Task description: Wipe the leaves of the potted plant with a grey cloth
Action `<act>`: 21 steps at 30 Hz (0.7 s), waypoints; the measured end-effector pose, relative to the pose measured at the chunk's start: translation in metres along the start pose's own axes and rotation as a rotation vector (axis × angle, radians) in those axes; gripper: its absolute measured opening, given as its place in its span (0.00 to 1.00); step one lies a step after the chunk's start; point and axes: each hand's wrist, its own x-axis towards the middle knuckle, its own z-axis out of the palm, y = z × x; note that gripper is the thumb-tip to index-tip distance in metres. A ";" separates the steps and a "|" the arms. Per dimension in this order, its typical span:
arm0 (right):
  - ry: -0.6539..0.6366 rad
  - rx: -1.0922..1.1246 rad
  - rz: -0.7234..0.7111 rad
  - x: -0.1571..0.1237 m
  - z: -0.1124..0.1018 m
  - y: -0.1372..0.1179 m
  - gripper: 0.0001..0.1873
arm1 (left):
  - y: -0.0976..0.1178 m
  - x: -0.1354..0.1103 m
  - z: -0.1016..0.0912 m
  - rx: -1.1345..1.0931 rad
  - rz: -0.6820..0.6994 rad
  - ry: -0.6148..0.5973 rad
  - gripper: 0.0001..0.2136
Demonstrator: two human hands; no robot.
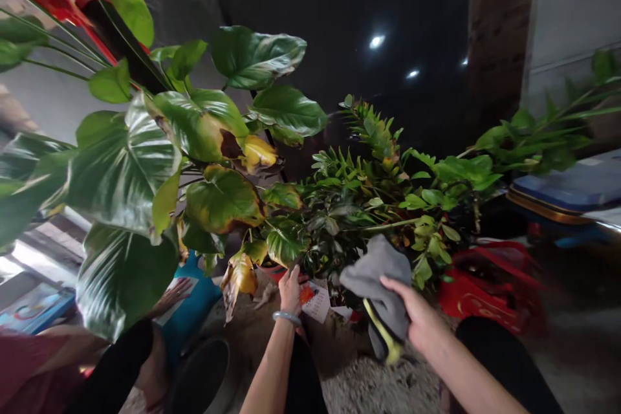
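My left hand (290, 290), with a bracelet on the wrist, reaches under the foliage of a large-leaved plant (145, 162) and touches the rim of a red pot (272, 270); its fingers are hidden among the leaves. My right hand (412, 314) is closed on a grey cloth with a yellow edge (381, 291), held up against a small-leaved plant (369, 200). Several of the big leaves have yellow and brown patches (257, 152).
Another person sits at the lower left, one hand (172, 294) resting on a blue object (191, 310). A red object (490, 284) lies at the right, a blue-topped one (572, 187) beyond it. A dark round container (204, 375) stands on the gravel floor (378, 388).
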 end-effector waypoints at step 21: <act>-0.104 -0.136 0.071 -0.039 0.007 0.022 0.17 | -0.016 0.011 -0.011 -0.057 -0.025 -0.049 0.13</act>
